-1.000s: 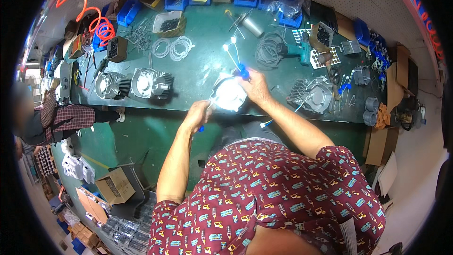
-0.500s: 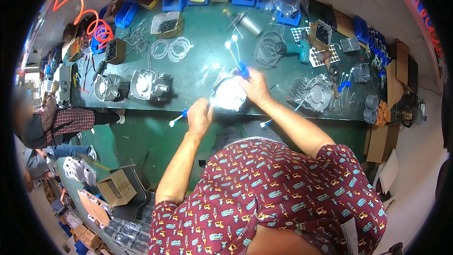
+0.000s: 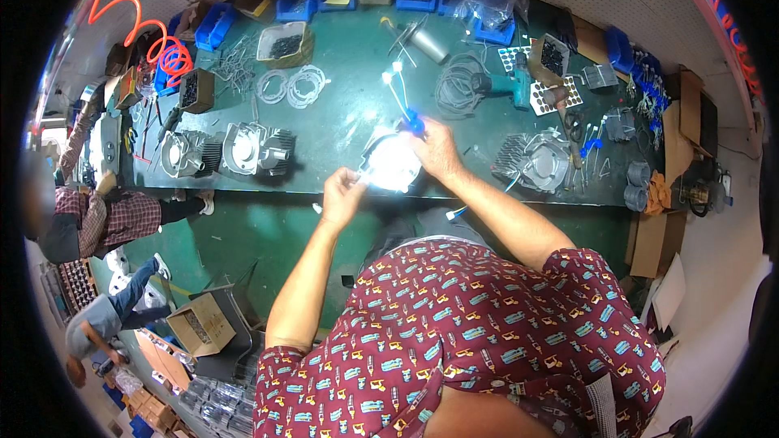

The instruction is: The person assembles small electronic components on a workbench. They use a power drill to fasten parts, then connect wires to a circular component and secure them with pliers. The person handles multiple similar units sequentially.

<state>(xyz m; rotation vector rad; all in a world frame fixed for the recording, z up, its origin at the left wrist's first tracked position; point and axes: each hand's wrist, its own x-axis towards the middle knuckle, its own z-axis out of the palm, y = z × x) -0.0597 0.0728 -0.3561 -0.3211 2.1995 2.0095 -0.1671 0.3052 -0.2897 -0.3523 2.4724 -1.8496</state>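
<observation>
Under a strong glare, a round metal housing (image 3: 391, 164) stands near the table's front edge, between my two hands. My right hand (image 3: 436, 148) is closed at its upper right rim, fingers on a blue-sleeved wire lead (image 3: 415, 124). The lead's thin wires run up to white connectors (image 3: 393, 73). At the housing's lower left side, my left hand (image 3: 344, 193) is in a pinch; what lies between its fingertips is too small and washed out to name. A white connector tip (image 3: 316, 208) shows just left of that hand.
Two finned motor castings (image 3: 258, 148) stand to the left, another finned casting (image 3: 535, 161) to the right. Behind are flat metal rings (image 3: 306, 85), a cable coil (image 3: 461, 85), a teal power drill (image 3: 519, 85) and blue bins (image 3: 216, 26). Another person (image 3: 101, 215) is at far left.
My left hand has turned and shifted slightly, its fingertips now nearer the housing. The blue lead end that stuck out left of it is mostly out of sight. My right hand stays nearly still.
</observation>
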